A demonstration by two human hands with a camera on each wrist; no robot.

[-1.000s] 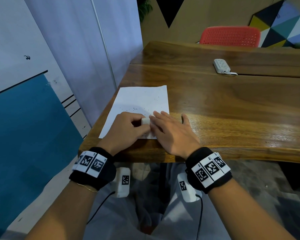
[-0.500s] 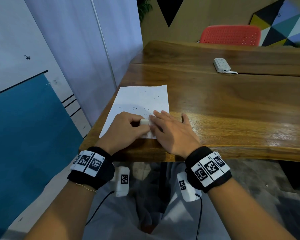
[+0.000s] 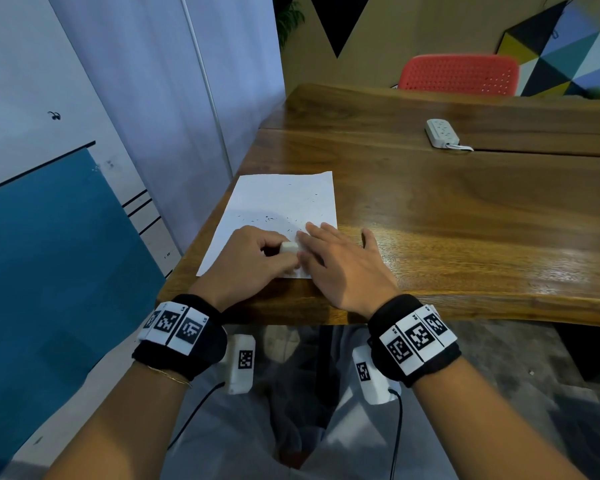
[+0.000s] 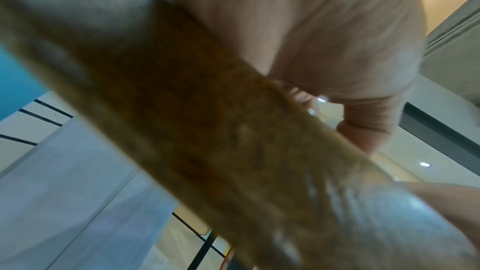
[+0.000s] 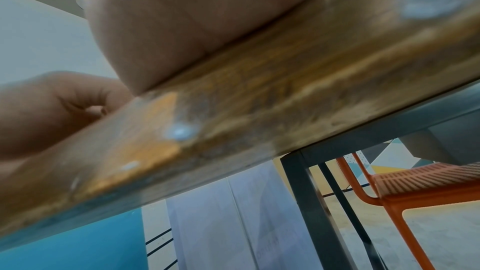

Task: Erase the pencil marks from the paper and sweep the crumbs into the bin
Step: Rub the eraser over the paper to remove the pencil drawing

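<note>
On the desk, near corner: a white sheet of paper (image 3: 278, 216) is laid on the wooden desk (image 3: 465, 216), its near edge close to the desk's front rim.
Left hand: the left hand (image 3: 253, 261) is curled over the lower part of the sheet, and a small white eraser (image 3: 289, 247) is pinched in its grip between thumb and fingers.
Right hand: the right hand (image 3: 340, 265) is laid flat, fingers straight, on the sheet's lower right corner and the wood beside it; nothing is grasped (the paper is simply pinned down).
Crumbs: dark specks, taken to be eraser crumbs (image 3: 267, 218), are scattered across the middle of the sheet, with a few further up.
Pencil marks: none can be made out for certain; whatever lies under the hands is hidden.
Bin: no bin is seen in any view.
Wrist views: only the desk's edge and blurred hands are shown.
Elsewhere: a white power strip (image 3: 442, 133) is lying far back on the desk, and a red chair (image 3: 461, 74) is set beyond it.
Step in hand: erasing is judged to be under way, near the sheet's lower edge.
Next move: steady downward pressure from the flat hand is called for so the sheet is not crumpled by the rubbing; then the crumbs must be gathered without being spilled over the desk's left edge.
</note>
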